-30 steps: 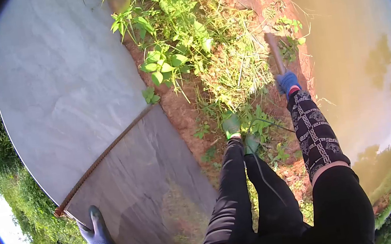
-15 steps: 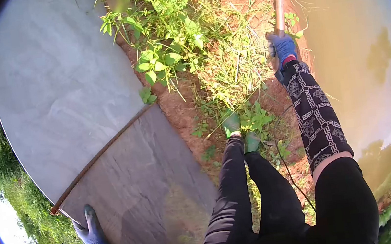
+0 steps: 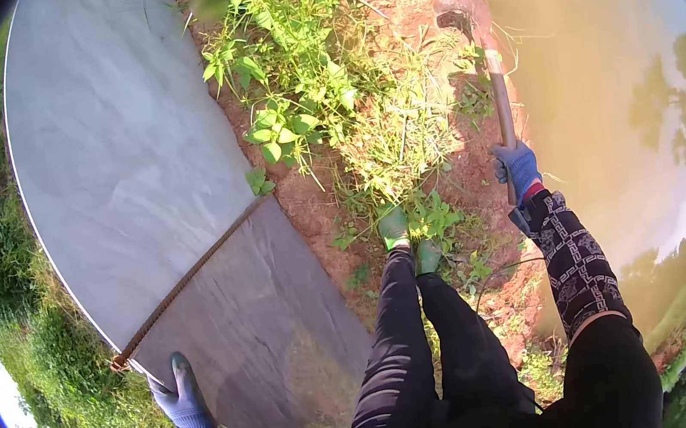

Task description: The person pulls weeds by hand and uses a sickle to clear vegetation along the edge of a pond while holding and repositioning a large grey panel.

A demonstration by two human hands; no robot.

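Note:
My right hand [image 3: 517, 168], in a blue knit glove, is closed around the wooden handle of a sickle-like tool [image 3: 502, 98]. Its broad, hooked brown blade lies at the far end, over red soil by the muddy water. At the lower left, my left hand [image 3: 186, 403], gloved in blue and grey, grips the pale edge of a large grey panel [image 3: 242, 305]. The thumb rests on the panel's face; the fingers are mostly hidden behind the edge. Just above this hand a rusty ribbed bar [image 3: 194, 270] crosses the panel.
Between panel and brown water [image 3: 604, 93] runs a narrow red-earth bank [image 3: 305, 219] with leafy weeds [image 3: 289, 65] and cut grass. My green shoes [image 3: 394, 227] stand on it. Bushes [image 3: 73, 336] grow beyond the panel. A thin black cord [image 3: 497, 267] lies near my legs.
My right hand and the tool have come down toward me, bringing the hooked blade into view. The left hand keeps its grip on the panel, and the whole view has shifted slightly.

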